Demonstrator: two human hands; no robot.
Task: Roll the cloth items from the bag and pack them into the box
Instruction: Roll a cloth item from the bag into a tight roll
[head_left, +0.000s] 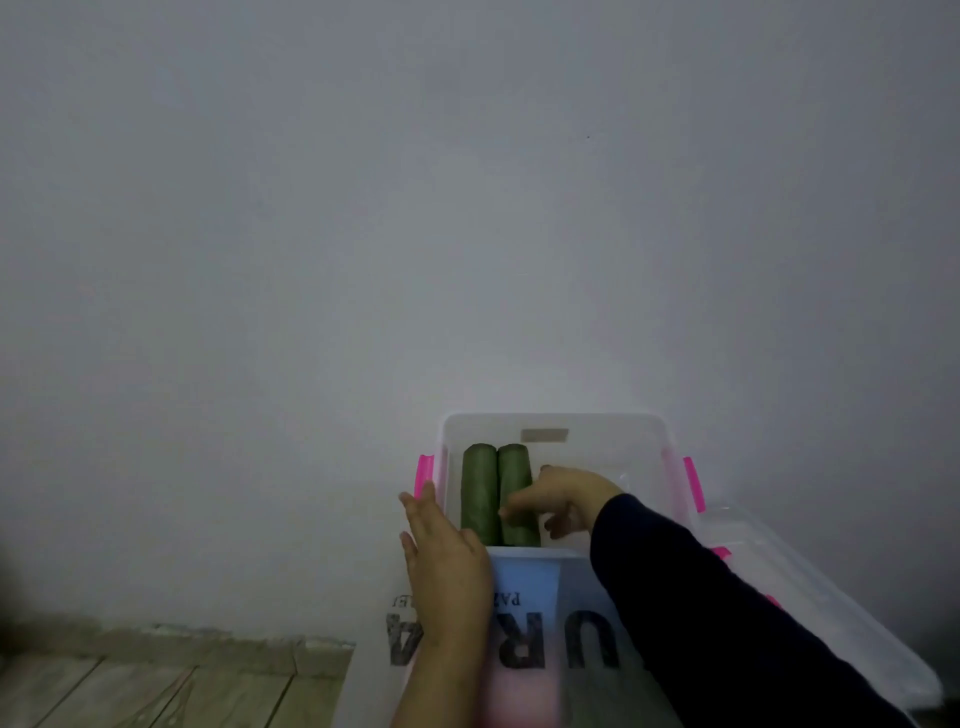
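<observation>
A single head-worn camera looks forward and down, close above the hands, facing a blank wall (467, 208).
</observation>
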